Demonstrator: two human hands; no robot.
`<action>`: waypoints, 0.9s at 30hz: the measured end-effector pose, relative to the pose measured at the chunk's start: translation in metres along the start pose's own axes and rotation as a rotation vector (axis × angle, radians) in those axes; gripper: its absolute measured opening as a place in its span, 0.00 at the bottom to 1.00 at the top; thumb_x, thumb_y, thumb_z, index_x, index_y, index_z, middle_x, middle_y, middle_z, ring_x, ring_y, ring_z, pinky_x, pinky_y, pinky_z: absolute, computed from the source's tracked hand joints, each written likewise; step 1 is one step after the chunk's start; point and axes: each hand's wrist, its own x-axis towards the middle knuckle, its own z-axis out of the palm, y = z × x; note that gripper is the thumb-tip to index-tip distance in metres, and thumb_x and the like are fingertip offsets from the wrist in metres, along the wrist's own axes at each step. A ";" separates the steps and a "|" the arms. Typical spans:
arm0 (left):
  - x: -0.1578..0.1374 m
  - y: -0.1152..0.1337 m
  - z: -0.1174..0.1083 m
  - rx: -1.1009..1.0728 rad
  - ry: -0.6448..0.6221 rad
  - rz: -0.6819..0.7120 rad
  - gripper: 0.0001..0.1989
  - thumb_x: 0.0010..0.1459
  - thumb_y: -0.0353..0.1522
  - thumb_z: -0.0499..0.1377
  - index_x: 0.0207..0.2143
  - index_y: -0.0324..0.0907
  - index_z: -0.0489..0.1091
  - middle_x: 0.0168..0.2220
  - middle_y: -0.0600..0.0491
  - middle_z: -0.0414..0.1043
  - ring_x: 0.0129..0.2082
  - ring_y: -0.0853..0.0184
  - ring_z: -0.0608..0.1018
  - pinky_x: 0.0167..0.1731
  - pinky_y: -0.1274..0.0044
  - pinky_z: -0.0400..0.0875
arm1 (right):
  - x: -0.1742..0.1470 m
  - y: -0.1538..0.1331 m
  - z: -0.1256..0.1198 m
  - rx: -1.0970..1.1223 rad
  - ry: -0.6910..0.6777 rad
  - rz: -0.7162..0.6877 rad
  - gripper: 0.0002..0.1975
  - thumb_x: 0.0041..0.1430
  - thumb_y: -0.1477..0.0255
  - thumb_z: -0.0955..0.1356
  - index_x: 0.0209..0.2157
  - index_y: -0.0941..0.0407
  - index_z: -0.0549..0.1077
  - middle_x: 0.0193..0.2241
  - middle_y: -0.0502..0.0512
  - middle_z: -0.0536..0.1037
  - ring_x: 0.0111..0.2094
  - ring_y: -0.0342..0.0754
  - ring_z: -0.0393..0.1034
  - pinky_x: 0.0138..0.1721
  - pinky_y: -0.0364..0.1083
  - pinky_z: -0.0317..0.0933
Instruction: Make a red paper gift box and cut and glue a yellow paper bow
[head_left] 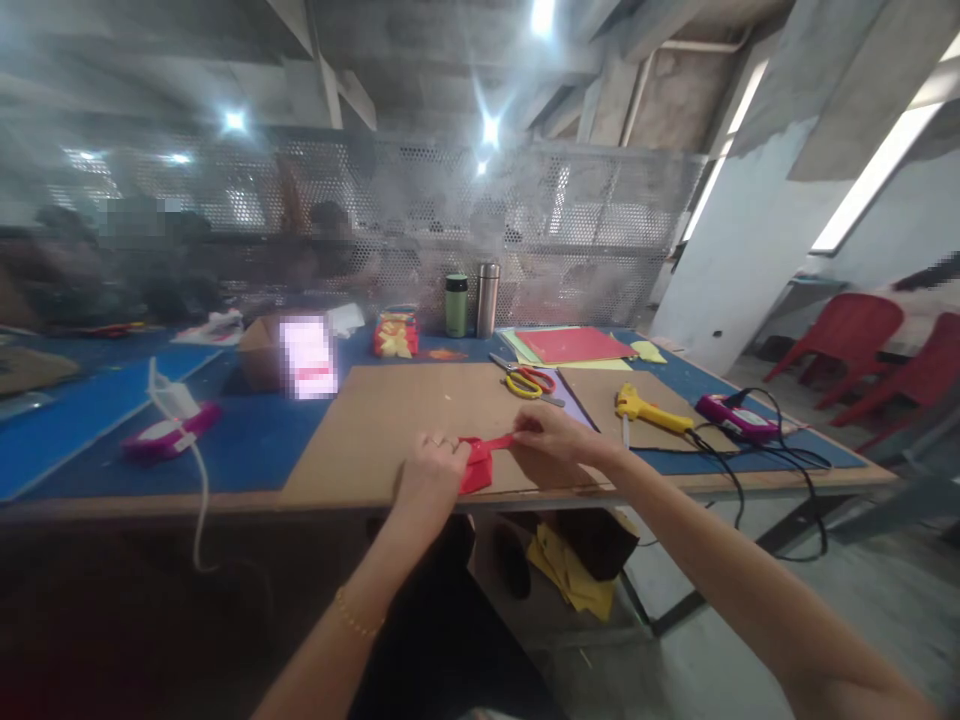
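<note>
Near the table's front edge, my left hand (433, 470) is closed on the left side of a small folded red paper piece (477, 470). A narrow red strip (498, 441) sticks out from it to the right. My right hand (551, 434) pinches the strip's far end between thumb and fingers. Both hands are over a brown cardboard sheet (375, 410). Just beyond my right hand lie scissors with red handles (534, 379) and a pair with yellow handles (519, 386).
A yellow glue gun (652, 412) rests on another cardboard piece at right, beside a purple power strip (739, 416) with black cables. Coloured paper sheets (574, 345), a green bottle (456, 305), a steel flask (487, 300) and a red-and-yellow paper item (396, 334) stand farther back. A lit phone (308, 355) is at left.
</note>
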 end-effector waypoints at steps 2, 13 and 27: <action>0.000 0.001 0.000 0.015 0.012 0.009 0.09 0.65 0.21 0.55 0.34 0.39 0.72 0.31 0.49 0.77 0.34 0.59 0.76 0.37 0.69 0.64 | 0.000 0.001 0.000 0.118 -0.021 0.019 0.08 0.64 0.69 0.66 0.40 0.57 0.76 0.26 0.49 0.77 0.27 0.44 0.69 0.30 0.43 0.61; 0.003 0.005 -0.001 -0.018 -0.088 -0.011 0.09 0.67 0.24 0.54 0.36 0.38 0.73 0.32 0.47 0.76 0.37 0.56 0.76 0.38 0.67 0.64 | -0.003 -0.010 0.003 1.154 -0.139 0.156 0.15 0.50 0.63 0.79 0.36 0.55 0.79 0.28 0.50 0.79 0.28 0.43 0.71 0.35 0.46 0.66; -0.001 0.004 0.005 -0.033 -0.013 -0.007 0.07 0.66 0.24 0.55 0.36 0.38 0.73 0.33 0.47 0.76 0.37 0.57 0.76 0.37 0.68 0.64 | 0.009 -0.025 0.011 0.779 -0.097 0.266 0.14 0.50 0.59 0.75 0.32 0.55 0.79 0.22 0.48 0.74 0.24 0.42 0.63 0.27 0.44 0.58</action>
